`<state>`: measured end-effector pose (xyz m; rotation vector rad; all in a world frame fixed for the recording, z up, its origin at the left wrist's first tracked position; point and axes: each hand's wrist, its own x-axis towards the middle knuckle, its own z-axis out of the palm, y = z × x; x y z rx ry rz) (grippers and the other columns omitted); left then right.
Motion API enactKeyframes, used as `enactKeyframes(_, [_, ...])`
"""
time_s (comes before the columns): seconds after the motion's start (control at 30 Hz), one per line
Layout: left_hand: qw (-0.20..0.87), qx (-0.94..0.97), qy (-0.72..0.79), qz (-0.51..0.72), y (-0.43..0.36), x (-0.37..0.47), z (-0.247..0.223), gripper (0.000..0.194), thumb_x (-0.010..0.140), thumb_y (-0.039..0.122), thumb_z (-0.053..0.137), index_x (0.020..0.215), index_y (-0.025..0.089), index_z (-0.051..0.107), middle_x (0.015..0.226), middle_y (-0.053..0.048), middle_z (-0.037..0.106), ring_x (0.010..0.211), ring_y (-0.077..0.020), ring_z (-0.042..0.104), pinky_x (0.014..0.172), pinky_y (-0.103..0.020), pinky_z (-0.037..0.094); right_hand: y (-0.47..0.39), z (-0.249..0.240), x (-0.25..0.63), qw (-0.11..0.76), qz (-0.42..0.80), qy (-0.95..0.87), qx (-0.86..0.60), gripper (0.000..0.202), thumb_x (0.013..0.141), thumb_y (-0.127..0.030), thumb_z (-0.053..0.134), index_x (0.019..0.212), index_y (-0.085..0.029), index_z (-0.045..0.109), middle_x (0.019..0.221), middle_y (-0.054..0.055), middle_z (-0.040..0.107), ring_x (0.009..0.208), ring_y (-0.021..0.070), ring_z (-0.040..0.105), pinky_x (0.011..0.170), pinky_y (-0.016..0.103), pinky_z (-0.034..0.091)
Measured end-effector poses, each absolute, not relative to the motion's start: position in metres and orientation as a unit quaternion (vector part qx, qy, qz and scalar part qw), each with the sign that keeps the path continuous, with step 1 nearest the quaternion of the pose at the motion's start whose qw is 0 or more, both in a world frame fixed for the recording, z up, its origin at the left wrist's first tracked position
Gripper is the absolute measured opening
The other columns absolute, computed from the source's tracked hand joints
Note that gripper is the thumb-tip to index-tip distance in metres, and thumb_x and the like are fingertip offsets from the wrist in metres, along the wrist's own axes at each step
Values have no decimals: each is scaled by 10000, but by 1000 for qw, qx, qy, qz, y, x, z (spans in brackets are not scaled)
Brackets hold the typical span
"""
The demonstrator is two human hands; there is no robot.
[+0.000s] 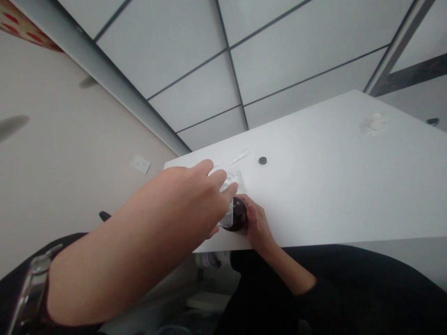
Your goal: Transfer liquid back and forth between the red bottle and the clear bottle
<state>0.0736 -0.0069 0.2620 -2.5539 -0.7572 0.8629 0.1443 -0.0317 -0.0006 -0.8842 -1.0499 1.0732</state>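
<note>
My right hand is wrapped round the side of a dark brown, rounded bottle at the table's near edge. My left hand reaches across from the left, its fingers closed on a clear, flat-sided plastic piece that stands against the bottle's left side. Its back and forearm hide much of what it grips, and the bottle's mouth cannot be made out. Just beyond the fingers lies a clear plastic packet or tray. A clear plastic dropper rests farther back, left of a small dark cap.
The white table meets white panelled doors at the back. A pale smear or crumpled film lies toward its far right corner. On the left wall is a socket. My dark-clothed legs are under the near edge.
</note>
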Motion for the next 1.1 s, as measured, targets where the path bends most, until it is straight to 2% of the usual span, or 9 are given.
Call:
enactKeyframes(0.1, [160, -901, -280, 290, -7, 75, 262, 375, 858, 254, 806, 1225, 204, 753, 1096, -123, 787, 960, -340, 710, 610, -385, 509, -32, -1, 144, 643, 473, -460, -390, 681, 1069, -773, 308, 1068, -235, 725, 939, 41, 749, 835, 235, 677, 785, 360, 528])
enactKeyframes(0.3, [204, -897, -234, 316, -11, 73, 261, 316, 821, 208, 757, 1136, 232, 774, 1100, -125, 776, 933, -345, 699, 668, -422, 512, -32, -3, 143, 644, 475, -456, -390, 691, 1065, -780, 306, 1067, -232, 726, 914, 43, 730, 823, 238, 671, 816, 379, 542])
enactKeyframes(0.57, [205, -886, -234, 343, -11, 83, 262, 282, 796, 201, 728, 1074, 205, 780, 1021, -142, 759, 855, -354, 684, 593, -423, 471, -31, -4, 144, 639, 474, -458, -397, 696, 1061, -785, 313, 1064, -226, 727, 861, 38, 694, 831, 241, 668, 817, 374, 543])
enactKeyframes(0.83, [171, -893, -246, 337, -9, 85, 264, 243, 834, 222, 702, 1054, 258, 799, 1027, -102, 775, 879, -314, 681, 693, -406, 499, -31, 0, 145, 634, 467, -461, -409, 732, 1039, -825, 295, 1026, -229, 719, 833, 43, 684, 827, 248, 674, 789, 376, 556])
enactKeyframes(1.0, [163, -876, -274, 361, -12, 96, 266, 160, 798, 153, 762, 938, 220, 803, 956, -107, 769, 814, -306, 701, 643, -394, 509, -31, -1, 146, 634, 463, -462, -412, 734, 1034, -834, 290, 1026, -238, 719, 843, 49, 693, 834, 257, 676, 812, 395, 560])
enactKeyframes(1.1, [184, -859, -269, 396, -14, 105, 268, 177, 822, 126, 748, 969, 206, 806, 1010, -108, 780, 834, -284, 715, 629, -363, 517, -31, -2, 146, 635, 461, -460, -415, 731, 1027, -841, 300, 1020, -242, 718, 831, 52, 689, 855, 265, 686, 816, 397, 565])
